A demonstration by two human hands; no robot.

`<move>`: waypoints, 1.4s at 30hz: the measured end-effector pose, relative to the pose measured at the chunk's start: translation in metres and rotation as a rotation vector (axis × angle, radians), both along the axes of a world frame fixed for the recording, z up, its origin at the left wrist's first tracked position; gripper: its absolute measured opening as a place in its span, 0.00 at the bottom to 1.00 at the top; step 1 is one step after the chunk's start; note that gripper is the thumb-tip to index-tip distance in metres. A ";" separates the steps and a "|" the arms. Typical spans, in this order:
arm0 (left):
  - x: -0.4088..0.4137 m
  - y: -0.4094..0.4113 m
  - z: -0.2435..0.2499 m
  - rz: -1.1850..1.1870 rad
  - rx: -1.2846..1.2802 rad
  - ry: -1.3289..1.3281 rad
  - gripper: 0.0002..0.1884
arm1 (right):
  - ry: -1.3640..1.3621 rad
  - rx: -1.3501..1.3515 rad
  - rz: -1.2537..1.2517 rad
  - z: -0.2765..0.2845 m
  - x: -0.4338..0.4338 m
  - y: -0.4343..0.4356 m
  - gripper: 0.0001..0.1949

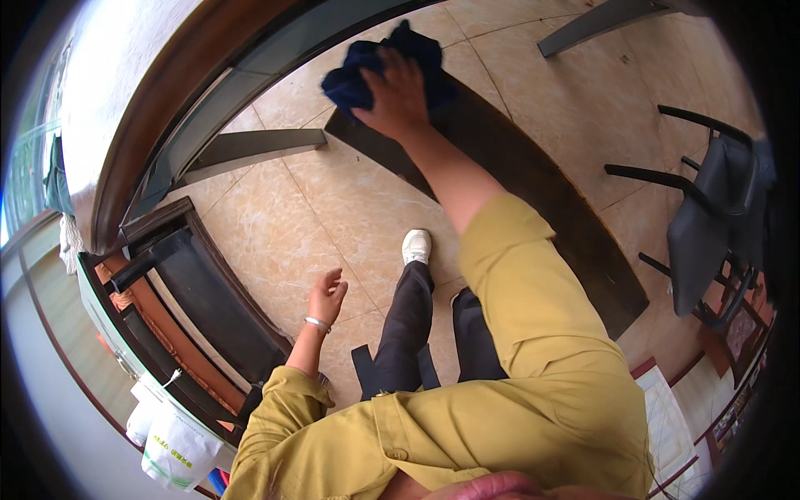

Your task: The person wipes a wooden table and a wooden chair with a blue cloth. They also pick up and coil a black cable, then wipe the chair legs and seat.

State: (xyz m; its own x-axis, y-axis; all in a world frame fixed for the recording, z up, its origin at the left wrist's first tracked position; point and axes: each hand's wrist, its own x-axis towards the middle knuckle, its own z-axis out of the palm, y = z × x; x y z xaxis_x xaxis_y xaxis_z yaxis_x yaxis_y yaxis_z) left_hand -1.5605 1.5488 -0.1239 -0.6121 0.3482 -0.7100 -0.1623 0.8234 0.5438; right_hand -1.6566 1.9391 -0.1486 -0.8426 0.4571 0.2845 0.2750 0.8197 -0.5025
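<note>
My right hand [400,94] lies with spread fingers on a crumpled dark blue cloth [356,75], pressing it onto the far end of a long, narrow bench top [531,181] of dark brown wood. My right forearm reaches across that bench, hiding part of it. Lower down and to the left, my left hand [328,297] hangs in the air over the tiled floor [269,212]. Its fingers are loosely bent and hold nothing, and a silver bracelet [317,324] circles the wrist.
At the upper left runs a brown table edge [134,125], with a grey metal leg [262,147] below. A dark armchair [212,300] stands left, near a white plastic bag [178,447]. To the right is a black chair [706,225]. My white shoe [417,247] is beside the bench.
</note>
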 end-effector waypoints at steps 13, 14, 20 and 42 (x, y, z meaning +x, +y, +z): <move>0.040 -0.022 -0.002 -0.030 -0.002 -0.201 0.19 | -0.210 -0.083 0.245 0.006 0.204 -0.052 0.23; 0.039 -0.018 -0.009 -0.053 0.015 -0.196 0.19 | -0.247 -0.134 0.202 0.011 0.249 -0.045 0.22; 0.012 0.035 -0.003 -0.211 0.048 -0.136 0.18 | -0.401 0.050 -0.333 0.020 0.487 -0.043 0.20; 0.141 0.373 -0.009 -0.872 0.663 0.876 0.24 | -0.131 -0.310 -0.598 0.021 0.656 -0.006 0.19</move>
State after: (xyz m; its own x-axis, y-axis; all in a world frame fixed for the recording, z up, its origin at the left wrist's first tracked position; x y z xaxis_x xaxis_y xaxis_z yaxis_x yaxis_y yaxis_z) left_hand -1.4195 1.9213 -0.1325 -0.1812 0.9564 0.2288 0.8513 0.0361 0.5234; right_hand -1.0009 1.9330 -0.1278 -0.4384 0.8985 -0.0212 0.7099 0.3317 -0.6213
